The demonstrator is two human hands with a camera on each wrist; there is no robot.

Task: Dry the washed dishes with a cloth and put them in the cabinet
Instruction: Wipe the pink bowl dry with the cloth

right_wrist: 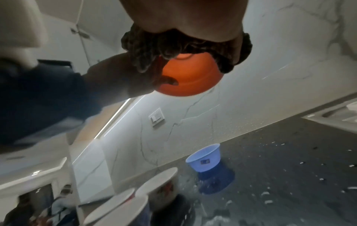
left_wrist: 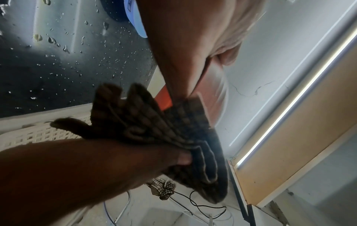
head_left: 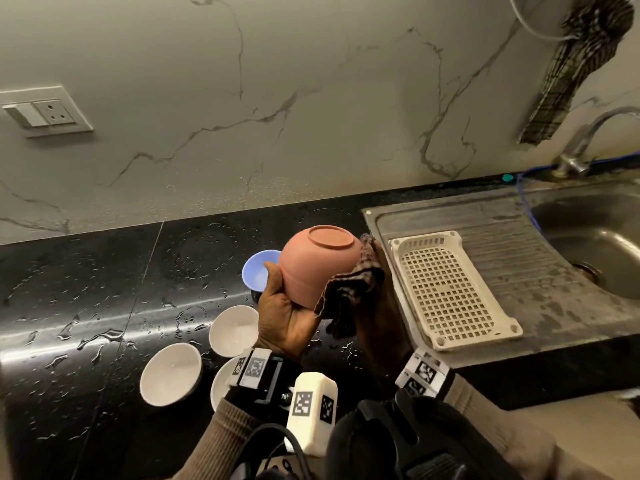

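Note:
A terracotta-pink bowl (head_left: 318, 268) is held upside down above the wet counter, foot ring up. My left hand (head_left: 278, 303) grips it from below and the left, thumb on its side. My right hand (head_left: 381, 317) holds a dark checked cloth (head_left: 349, 289) bunched against the bowl's right side. In the left wrist view the cloth (left_wrist: 154, 122) fans out over the right hand (left_wrist: 96, 165), and only a sliver of the bowl (left_wrist: 165, 97) shows. The right wrist view has the cloth (right_wrist: 173, 45) draped over the bowl (right_wrist: 189, 76).
A blue bowl (head_left: 258, 275) and three white bowls (head_left: 233, 329) (head_left: 171, 374) (head_left: 220, 379) stand on the wet black counter (head_left: 86, 306). On the steel drainboard to the right lies a white perforated tray (head_left: 450, 289), next to the sink (head_left: 595, 244) and tap (head_left: 588, 133). Another checked cloth (head_left: 581, 64) hangs above.

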